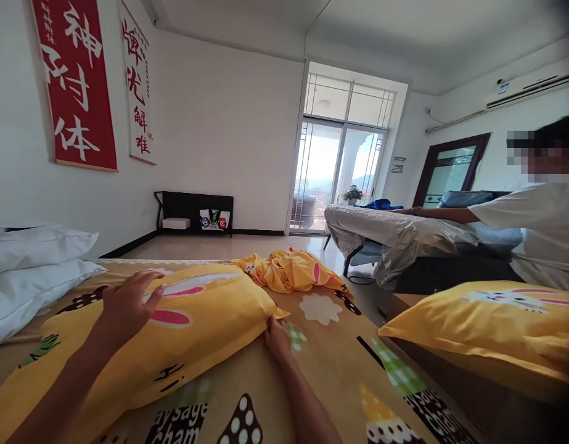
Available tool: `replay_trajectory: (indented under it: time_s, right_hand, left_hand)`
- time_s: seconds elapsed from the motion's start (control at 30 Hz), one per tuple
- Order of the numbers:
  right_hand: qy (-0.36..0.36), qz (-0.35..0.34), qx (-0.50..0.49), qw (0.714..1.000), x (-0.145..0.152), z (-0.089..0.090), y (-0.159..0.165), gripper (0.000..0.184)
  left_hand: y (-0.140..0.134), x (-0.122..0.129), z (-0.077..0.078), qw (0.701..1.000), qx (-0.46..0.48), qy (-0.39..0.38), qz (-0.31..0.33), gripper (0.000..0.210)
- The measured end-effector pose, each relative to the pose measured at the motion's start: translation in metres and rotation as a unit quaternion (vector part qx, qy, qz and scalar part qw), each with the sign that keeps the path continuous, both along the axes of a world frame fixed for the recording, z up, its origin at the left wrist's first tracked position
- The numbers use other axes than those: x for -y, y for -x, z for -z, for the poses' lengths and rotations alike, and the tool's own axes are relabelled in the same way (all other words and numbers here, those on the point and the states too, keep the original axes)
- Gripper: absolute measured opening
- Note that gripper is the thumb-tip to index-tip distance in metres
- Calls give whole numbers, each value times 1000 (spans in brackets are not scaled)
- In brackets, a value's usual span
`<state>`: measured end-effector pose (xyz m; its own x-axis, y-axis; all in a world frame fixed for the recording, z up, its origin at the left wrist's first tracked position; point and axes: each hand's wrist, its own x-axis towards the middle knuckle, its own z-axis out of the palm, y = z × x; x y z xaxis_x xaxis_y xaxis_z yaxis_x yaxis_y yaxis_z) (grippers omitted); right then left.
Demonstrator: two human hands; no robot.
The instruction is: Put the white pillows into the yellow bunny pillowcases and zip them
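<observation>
A yellow pillow with pink rabbit ears lies before me on a brown patterned bedspread. A strip of white shows along its far side. My left hand is over the upper part of the pillow with its fingers apart; whether it presses on the cloth I cannot tell. At the pillow's right corner, my right hand pinches the yellow fabric. Just beyond that corner lies a crumpled yellow pillowcase.
White pillows are stacked at the left. Another yellow pillow rests at the right. Behind it, a person in a white shirt reaches over a plastic-covered table. A low black shelf stands by the far wall.
</observation>
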<state>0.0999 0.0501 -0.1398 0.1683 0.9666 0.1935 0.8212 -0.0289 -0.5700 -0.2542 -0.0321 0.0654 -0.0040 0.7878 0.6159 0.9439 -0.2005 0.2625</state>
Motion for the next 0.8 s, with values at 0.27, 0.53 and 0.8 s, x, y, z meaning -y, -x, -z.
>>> replay_trajectory:
  time_s: [0.27,0.53,0.8]
  right_hand:
    - [5,35,71,997,-9,11,-20,56]
    - [-30,70,87,993,-14,6,-31,49]
    - [-110,80,151,979,-29,17,-23,72]
  left_hand:
    - [-123,-58,128,997,-12,-5,79,36]
    - [-85,-65,111,999,30,12,-32,38]
    - [-92,-62,106,996,-18,76,-32,35]
